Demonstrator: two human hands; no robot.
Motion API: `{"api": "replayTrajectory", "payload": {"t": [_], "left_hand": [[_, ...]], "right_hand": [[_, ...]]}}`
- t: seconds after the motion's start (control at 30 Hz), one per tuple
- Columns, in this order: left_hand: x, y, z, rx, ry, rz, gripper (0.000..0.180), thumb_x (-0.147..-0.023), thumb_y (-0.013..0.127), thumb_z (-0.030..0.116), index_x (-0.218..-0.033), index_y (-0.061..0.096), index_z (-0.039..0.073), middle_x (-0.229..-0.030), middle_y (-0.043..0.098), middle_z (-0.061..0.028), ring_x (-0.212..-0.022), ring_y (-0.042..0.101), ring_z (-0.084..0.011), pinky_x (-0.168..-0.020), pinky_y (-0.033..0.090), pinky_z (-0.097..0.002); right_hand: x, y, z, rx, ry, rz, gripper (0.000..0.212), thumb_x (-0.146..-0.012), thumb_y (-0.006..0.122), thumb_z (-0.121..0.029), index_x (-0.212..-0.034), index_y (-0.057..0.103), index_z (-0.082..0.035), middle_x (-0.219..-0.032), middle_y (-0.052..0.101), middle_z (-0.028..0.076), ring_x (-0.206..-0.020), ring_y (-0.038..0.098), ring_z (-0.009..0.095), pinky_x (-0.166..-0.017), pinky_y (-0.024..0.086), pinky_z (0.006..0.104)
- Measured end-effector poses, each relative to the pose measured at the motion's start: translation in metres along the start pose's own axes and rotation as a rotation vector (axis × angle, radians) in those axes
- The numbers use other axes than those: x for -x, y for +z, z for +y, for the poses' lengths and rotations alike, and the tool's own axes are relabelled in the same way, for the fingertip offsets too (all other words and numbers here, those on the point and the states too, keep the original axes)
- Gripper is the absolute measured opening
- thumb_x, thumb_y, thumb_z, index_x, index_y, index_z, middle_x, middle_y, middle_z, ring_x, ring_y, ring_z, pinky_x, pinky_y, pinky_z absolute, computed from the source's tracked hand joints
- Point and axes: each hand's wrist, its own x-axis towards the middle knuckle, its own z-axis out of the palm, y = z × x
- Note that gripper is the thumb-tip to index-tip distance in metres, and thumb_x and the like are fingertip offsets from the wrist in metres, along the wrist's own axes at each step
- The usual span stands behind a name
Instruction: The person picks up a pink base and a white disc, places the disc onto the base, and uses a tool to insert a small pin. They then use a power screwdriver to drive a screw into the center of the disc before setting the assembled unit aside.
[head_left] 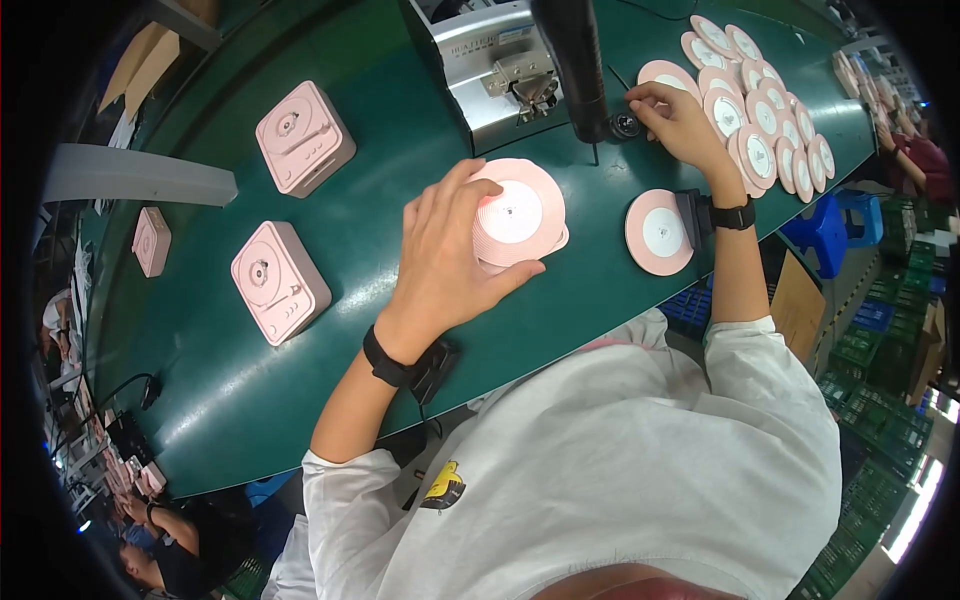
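Note:
My left hand (440, 250) curves round a pink ribbed disc (545, 195) with a white centre label. Its fingertips rest on the disc's left part, and the thumb lies along the near edge. A pink rounded tab shows at the disc's right side. Near the back, my right hand (682, 125) is closed in a pinch, and what is between its fingertips is too small to make out. Just left of it hangs a black electric screwdriver (575, 70), its thin bit pointing down. A black round knob-like part (624, 125) sits beside the pinching fingers.
Behind the left hand stands a silver screw feeder (490, 70). Pink record-player-shaped boxes (305, 138) sit at left. Another pink disc (657, 233) lies near the right wrist; several similar discs (765, 112) are heaped at far right. A grey metal arm (180, 183) crosses the left side.

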Motion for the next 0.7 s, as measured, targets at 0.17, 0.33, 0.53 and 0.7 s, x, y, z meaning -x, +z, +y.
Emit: {"api": "replayTrajectory", "payload": {"t": [0.17,0.33,0.53,0.7], "left_hand": [[-0.007,-0.003,0.003,-0.019,0.015,-0.037,0.082,-0.067,0.09,0.028,-0.136,0.052,0.006,-0.148,0.049,-0.0226,-0.127,0.051,-0.0404,-0.107,0.037,-0.0488],[-0.004,-0.003,0.004,-0.064,0.057,-0.025,0.091,-0.067,0.089,0.027,-0.142,0.044,0.002,-0.148,0.047,-0.0257,-0.128,0.05,-0.0432,-0.108,0.037,-0.0506],[0.013,-0.023,0.021,-0.192,-0.085,-0.068,0.093,-0.069,0.088,0.027,-0.145,0.04,0.0,-0.14,0.052,-0.0278,-0.124,0.052,-0.0456,-0.105,0.042,-0.0519],[0.01,-0.108,0.033,-0.228,-0.266,0.102,0.095,-0.068,0.09,0.031,-0.142,0.041,-0.002,-0.128,0.059,-0.0293,-0.116,0.056,-0.0484,-0.099,0.047,-0.0528]], "right_hand": [[0.0,-0.01,0.003,0.198,-0.102,0.122,0.024,-0.099,0.066,-0.018,-0.113,0.069,0.001,-0.083,0.065,0.004,-0.07,0.06,0.01,-0.065,0.049,0.0246],[0.0,-0.023,0.007,0.252,-0.166,0.145,0.025,-0.096,0.068,-0.017,-0.111,0.069,0.003,-0.079,0.063,0.007,-0.064,0.06,0.012,-0.06,0.048,0.0261],[0.012,-0.026,0.006,0.12,-0.106,0.096,0.023,-0.096,0.068,-0.016,-0.111,0.07,0.001,-0.077,0.065,0.006,-0.061,0.06,0.01,-0.056,0.046,0.0269],[0.026,-0.042,0.021,0.203,-0.142,0.227,0.035,-0.092,0.072,-0.017,-0.122,0.066,-0.001,-0.109,0.07,0.014,-0.099,0.066,0.024,-0.086,0.052,0.0363]]}}
